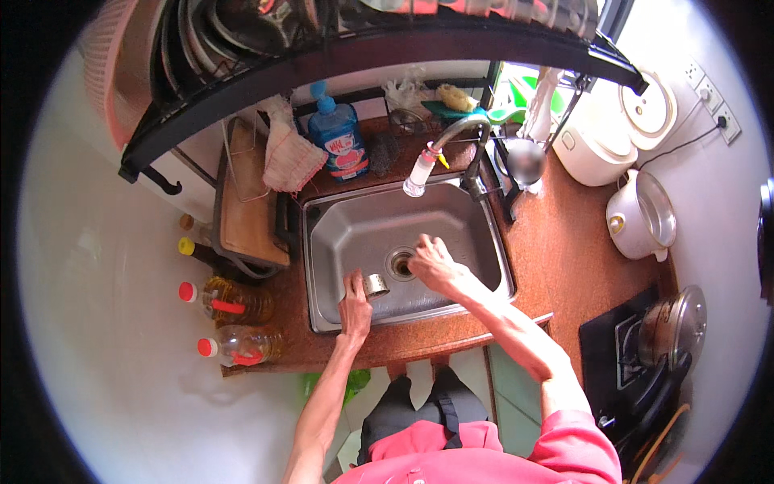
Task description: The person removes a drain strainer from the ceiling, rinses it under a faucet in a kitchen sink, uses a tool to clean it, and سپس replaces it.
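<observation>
My left hand (355,305) is in the front left of the stainless steel sink (344,233), its fingers gripping a small metal strainer basket (376,286) that is tilted on its side. Just right of it is the sink's drain opening (400,264), uncovered. Over the drain's right edge is my right hand (432,263), its fingers curled and slightly blurred; whether they hold something cannot be told. Behind both hands, the curved faucet (462,127) with a clear and white nozzle (419,174) hangs above the sink's back edge.
Behind the sink stands a blue dish soap bottle (341,142) beside a hanging cloth (293,151). Left are a wooden cutting board (248,199) and oil bottles (242,299). A dark dish rack (375,51) spans overhead. Right are a rice cooker (595,142), a white electric pot (635,218) and a stove (604,345).
</observation>
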The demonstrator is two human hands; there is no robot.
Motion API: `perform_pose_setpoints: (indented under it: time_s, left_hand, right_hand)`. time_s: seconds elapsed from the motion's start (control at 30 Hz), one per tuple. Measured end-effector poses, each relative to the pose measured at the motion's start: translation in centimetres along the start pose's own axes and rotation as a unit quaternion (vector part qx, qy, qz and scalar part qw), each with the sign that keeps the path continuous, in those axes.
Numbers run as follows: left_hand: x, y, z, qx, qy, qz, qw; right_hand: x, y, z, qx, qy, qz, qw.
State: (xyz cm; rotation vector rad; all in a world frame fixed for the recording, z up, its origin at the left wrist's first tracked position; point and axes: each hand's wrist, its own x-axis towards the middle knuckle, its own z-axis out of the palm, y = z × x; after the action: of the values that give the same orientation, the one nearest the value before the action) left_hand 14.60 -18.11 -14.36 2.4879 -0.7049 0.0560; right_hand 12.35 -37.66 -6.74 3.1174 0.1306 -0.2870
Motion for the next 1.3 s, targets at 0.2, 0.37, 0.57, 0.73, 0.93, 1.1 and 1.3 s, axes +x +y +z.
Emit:
perform_pose_setpoints:
  time_s: [0.2, 0.37, 0.57, 0.73, 0.93, 1.1, 1.3]
  left_hand:
    - [-0.4, 0.4, -2.2, -0.089, 0.008, -0.088, 0.992]
    - [-1.9, 0.0, -3.7, -0.073, 0.098, -0.107, 0.987]
    - [-1.4, -0.2, -4.3, -0.108, 0.125, -0.126, 0.978]
    - [-1.9, -0.9, -4.4, -0.114, 0.136, -0.147, 0.973]
    - [-1.8, -0.9, -4.5, -0.145, 0.147, -0.172, 0.963]
    - [-2.0, -1.3, -4.8, -0.135, 0.155, -0.175, 0.963]
    - [-1.5, -0.7, -5.6, -0.128, 0.142, -0.180, 0.965]
  right_hand:
    - [6.7, 4.2, -12.1, 0.378, 0.415, -0.027, 0.827]
    - [15.6, 13.0, -14.8, 0.316, 0.380, 0.125, 0.860]
    - [22.7, 17.7, -13.9, 0.331, 0.295, 0.195, 0.875]
    - [24.5, 16.6, -13.6, 0.312, 0.311, 0.186, 0.878]
    - [25.6, 16.7, -12.9, 0.254, 0.417, 0.159, 0.858]
    - [25.3, 15.9, -12.5, 0.208, 0.509, 0.120, 0.827]
    - [23.1, 15.6, -12.1, 0.157, 0.573, 0.086, 0.800]
